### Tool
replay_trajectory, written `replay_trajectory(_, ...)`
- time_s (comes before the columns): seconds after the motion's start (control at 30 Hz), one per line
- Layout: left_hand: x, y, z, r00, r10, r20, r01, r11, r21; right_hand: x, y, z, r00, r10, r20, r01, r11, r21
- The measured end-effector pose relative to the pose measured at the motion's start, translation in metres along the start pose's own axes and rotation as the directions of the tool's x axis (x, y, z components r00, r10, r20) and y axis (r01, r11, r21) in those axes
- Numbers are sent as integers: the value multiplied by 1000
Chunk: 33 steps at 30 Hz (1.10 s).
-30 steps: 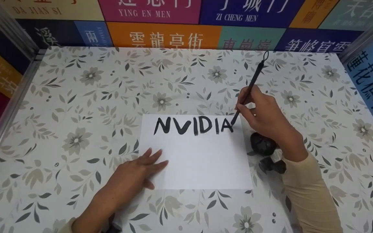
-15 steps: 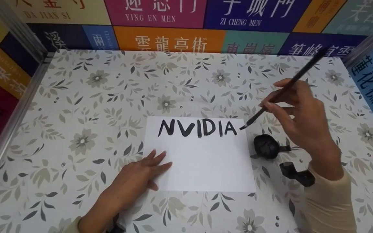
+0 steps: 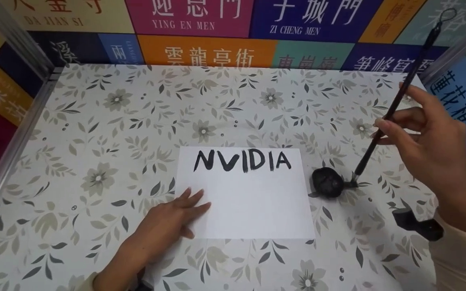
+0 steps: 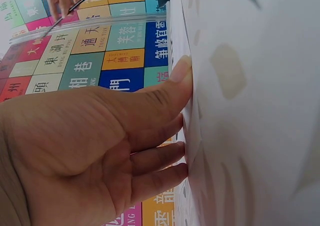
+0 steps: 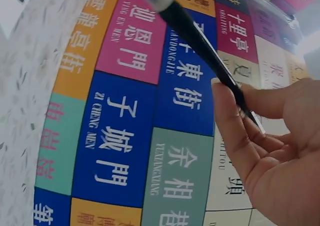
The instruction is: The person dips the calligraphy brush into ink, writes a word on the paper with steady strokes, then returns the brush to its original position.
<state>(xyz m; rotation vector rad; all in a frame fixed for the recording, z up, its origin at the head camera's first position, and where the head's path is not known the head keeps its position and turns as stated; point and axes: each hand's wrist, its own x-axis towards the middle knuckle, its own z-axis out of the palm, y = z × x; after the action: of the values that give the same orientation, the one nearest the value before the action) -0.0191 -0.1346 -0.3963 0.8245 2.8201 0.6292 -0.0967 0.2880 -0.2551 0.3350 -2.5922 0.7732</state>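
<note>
In the head view a white sheet of paper (image 3: 253, 206) bears the black brushed letters NVIDIA (image 3: 243, 161) along its top. My left hand (image 3: 168, 222) rests with spread fingers on the sheet's left edge; the left wrist view shows its fingertips (image 4: 181, 70) pressed to the surface. Off to the right, my right hand (image 3: 435, 141) pinches a dark writing brush (image 3: 395, 101) between thumb and fingers, its tip pointing down and left. That tip appears at the short handle of a round black ink dish (image 3: 327, 182); whether they touch I cannot tell.
A black wrist-worn device (image 3: 417, 224) sits at the right wrist. The floral-patterned tabletop (image 3: 156, 121) surrounds the paper. Behind it stands a wall of coloured panels (image 3: 208, 50) with lettering.
My right hand has carried the brush right, off the last letter A and across to beside the ink dish. The left hand stays on the paper.
</note>
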Motion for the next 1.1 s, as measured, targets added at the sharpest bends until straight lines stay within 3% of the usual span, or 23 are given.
replay_trajectory(0.17, 0, -1, 0, 1000, 3, 3, -3, 1000, -1, 2, 19, 3, 987, 133, 89, -124, 987, -104)
replay_trajectory(0.33, 0, -1, 0, 1000, 8, -12, -8, 1000, -11, 4, 34, 9, 940, 245, 238, -222, 968, -120)
replay_trajectory(0.53, 1, 0, 0, 1000, 10, -19, -10, 1000, -16, 6, 44, 19, 845, 317, 432, -299, 948, -110)
replay_trajectory(0.7, 2, 0, 0, 1000, 17, -19, -17, 1000, -5, 7, 52, 31, 776, 322, 542, -278, 946, -166)
replay_trajectory(0.8, 2, 0, -1, 999, 28, -23, -28, 1000, 2, 6, 57, 39, 757, 306, 577, -240, 952, -190)
replay_trajectory(1.1, 1, 0, -1, 1000, 12, -6, -12, 1000, -15, 3, 70, 60, 734, 292, 613, -223, 956, -189)
